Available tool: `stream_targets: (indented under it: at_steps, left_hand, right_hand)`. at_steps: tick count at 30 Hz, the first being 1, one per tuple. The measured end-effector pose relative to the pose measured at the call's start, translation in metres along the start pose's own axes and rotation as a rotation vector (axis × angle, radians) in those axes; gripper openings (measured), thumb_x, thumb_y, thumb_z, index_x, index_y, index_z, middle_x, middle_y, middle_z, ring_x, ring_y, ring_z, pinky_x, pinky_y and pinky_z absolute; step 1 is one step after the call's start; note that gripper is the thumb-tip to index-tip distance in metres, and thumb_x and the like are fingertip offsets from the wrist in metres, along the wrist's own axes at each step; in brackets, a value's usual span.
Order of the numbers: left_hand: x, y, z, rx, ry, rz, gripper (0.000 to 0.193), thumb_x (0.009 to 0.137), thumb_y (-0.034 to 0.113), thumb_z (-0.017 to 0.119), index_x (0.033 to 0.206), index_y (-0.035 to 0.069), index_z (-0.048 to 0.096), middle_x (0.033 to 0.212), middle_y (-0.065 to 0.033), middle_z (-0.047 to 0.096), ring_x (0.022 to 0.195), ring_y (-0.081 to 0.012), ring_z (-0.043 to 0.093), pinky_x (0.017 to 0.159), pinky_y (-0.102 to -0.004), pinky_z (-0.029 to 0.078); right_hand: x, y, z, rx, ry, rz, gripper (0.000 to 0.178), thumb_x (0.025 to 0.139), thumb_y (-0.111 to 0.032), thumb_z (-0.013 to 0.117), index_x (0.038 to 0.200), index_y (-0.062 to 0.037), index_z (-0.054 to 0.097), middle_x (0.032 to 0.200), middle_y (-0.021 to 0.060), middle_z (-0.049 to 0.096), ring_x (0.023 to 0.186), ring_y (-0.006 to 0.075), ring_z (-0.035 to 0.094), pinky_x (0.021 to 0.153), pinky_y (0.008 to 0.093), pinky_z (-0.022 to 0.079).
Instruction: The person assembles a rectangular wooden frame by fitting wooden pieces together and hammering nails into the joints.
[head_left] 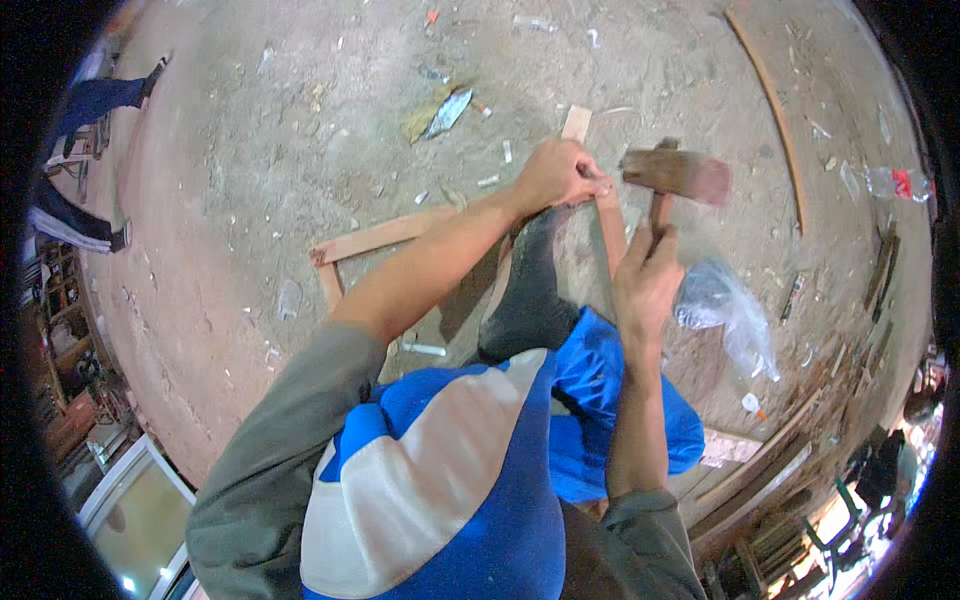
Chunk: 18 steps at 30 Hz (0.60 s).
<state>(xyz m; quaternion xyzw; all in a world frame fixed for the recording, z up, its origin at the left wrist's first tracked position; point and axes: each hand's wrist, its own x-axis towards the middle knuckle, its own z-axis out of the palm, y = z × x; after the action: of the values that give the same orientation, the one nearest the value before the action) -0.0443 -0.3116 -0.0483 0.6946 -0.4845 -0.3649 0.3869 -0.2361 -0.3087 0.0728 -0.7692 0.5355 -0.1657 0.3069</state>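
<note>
My right hand (pixel 648 280) is wrapped round the handle of a hammer (pixel 675 175), whose brown block head is raised and blurred beside my left hand. My left hand (pixel 560 178) is closed in a pinch at the joint of a light wooden frame. Whatever its fingertips hold is too small to make out. One wooden strip (pixel 610 232) of the frame runs from there toward my right wrist, and a short strip end (pixel 577 123) sticks out beyond the knuckles. Under my left forearm lies another part of the frame (pixel 385 236) with a corner joint. My dark-covered foot (pixel 530 290) rests against the wood.
A clear plastic bag (pixel 728 312) lies right of my right hand. Farther right are a long wooden stick (pixel 775 110) and a plastic bottle (pixel 900 184). A torn wrapper (pixel 448 113) lies ahead. Other people's legs (pixel 100 105) show at far left, above a framed glass panel (pixel 140 520).
</note>
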Motion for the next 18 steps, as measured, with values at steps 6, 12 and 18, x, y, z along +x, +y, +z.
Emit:
stream_targets:
  at_steps: [6, 12, 18]
  left_hand:
    - [0.004, -0.014, 0.000, 0.162, 0.093, 0.387, 0.032, 0.074, 0.039, 0.083, 0.093, 0.013, 0.080, 0.079, -0.0161, 0.071, 0.070, -0.0320, 0.067, 0.068, -0.0413, 0.053]
    - [0.008, -0.019, -0.012, 0.399, -0.005, 0.506, 0.026, 0.082, 0.029, 0.074, 0.107, 0.022, 0.079, 0.092, -0.0097, 0.067, 0.087, -0.0295, 0.064, 0.082, -0.0407, 0.050]
    - [0.005, -0.023, -0.026, 0.436, -0.155, 0.536, 0.019, 0.083, 0.020, 0.070, 0.101, 0.018, 0.076, 0.108, -0.0072, 0.060, 0.105, -0.0299, 0.057, 0.090, -0.0421, 0.047]
  right_hand:
    - [-0.019, 0.008, -0.004, 0.124, 0.035, 0.002, 0.033, 0.102, -0.029, 0.055, 0.104, 0.0037, 0.058, 0.086, 0.0326, 0.065, 0.084, 0.0534, 0.064, 0.068, 0.0549, 0.049]
    - [-0.013, 0.015, 0.000, 0.068, -0.099, 0.042, 0.029, 0.102, -0.024, 0.055, 0.110, 0.0035, 0.058, 0.089, 0.0314, 0.066, 0.084, 0.0527, 0.065, 0.068, 0.0549, 0.049]
    - [-0.017, 0.020, 0.007, 0.198, 0.075, -0.114, 0.025, 0.101, -0.019, 0.056, 0.112, 0.0034, 0.055, 0.083, 0.0299, 0.066, 0.080, 0.0528, 0.064, 0.065, 0.0560, 0.049]
